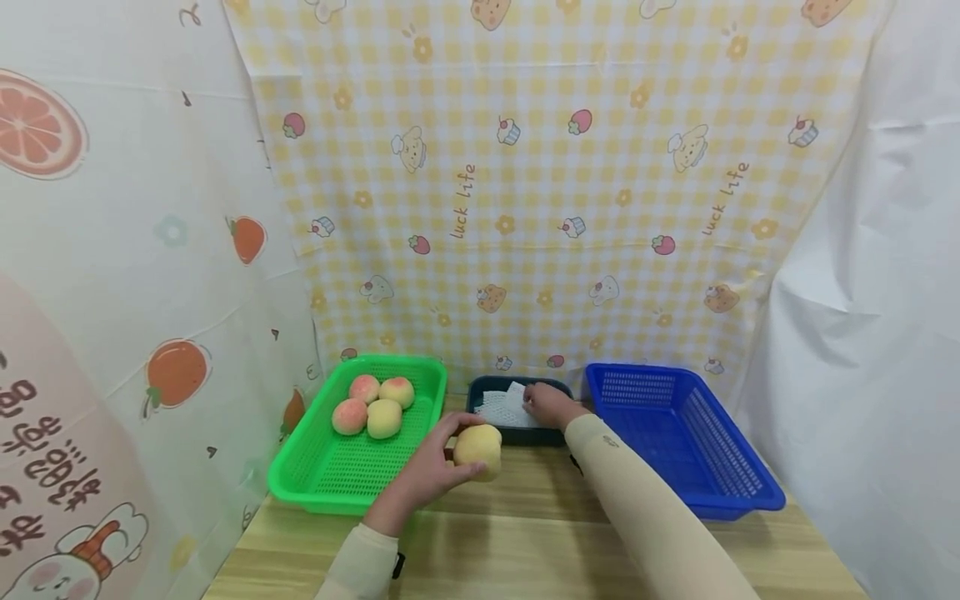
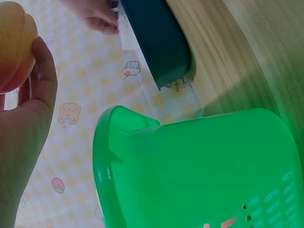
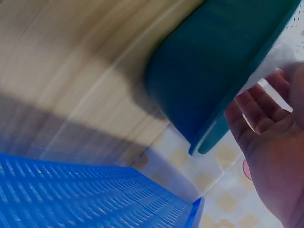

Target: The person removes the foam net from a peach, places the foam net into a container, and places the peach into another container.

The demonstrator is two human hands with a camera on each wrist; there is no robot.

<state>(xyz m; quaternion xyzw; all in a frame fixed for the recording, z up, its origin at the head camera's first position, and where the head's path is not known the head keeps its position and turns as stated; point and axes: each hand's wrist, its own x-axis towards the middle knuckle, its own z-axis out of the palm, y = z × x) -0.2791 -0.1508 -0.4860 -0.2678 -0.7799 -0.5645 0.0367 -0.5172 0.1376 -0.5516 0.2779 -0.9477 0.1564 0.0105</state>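
My left hand (image 1: 438,462) grips a yellow peach (image 1: 480,450), fingers and thumb round its side, above the table in front of the dark tray. In the left wrist view the peach (image 2: 16,45) shows a reddish blush and a crease. My right hand (image 1: 552,406) reaches into the dark teal tray (image 1: 525,435) and pinches one of the white foam fruit nets (image 1: 501,408) lying there. In the right wrist view the right hand (image 3: 273,123) has its fingers bent over the tray's rim, beside white netting (image 3: 278,59).
On the left stands a green basket (image 1: 300,467) holding several pink and yellow peaches (image 1: 384,418). A blue basket (image 1: 701,425) stands on the right. Both flank the tray on the wooden table (image 1: 517,533). A patterned cloth (image 1: 525,183) hangs close behind them.
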